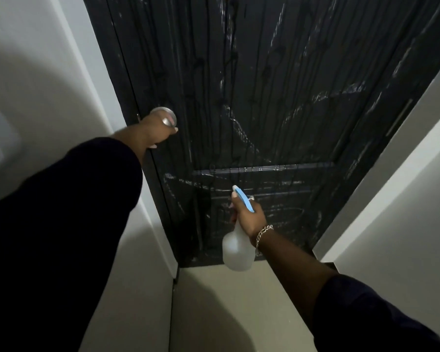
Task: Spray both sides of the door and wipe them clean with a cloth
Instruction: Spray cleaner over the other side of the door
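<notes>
From the head view I see the door [277, 97] filling the upper middle and upper right of the frame, a black panelled face streaked with wet runs and whitish smears that reach down to its bottom edge near the lower middle. At the door's left edge, in the upper left of the middle, sits a round silver knob [164, 116]. My left hand [153, 132] is curled round that knob, with a dark sleeve [61, 212] running back to the lower left of the frame.

My right hand [247, 215] is in the lower middle, fingers wrapped round the neck of 1 spray bottle [236, 246]. The bottle has a translucent body hanging below the hand and a blue trigger head [244, 199] whose nozzle points toward the lower door panel; I cannot tell whether the nozzle touches the surface. A chain bracelet [263, 236] sits on the right wrist, and a dark cuff shows farther back at the lower right.

Pale walls [36, 72] flank the door on both sides, and a light floor [226, 313] runs along the bottom. I see no cloth in this view.
</notes>
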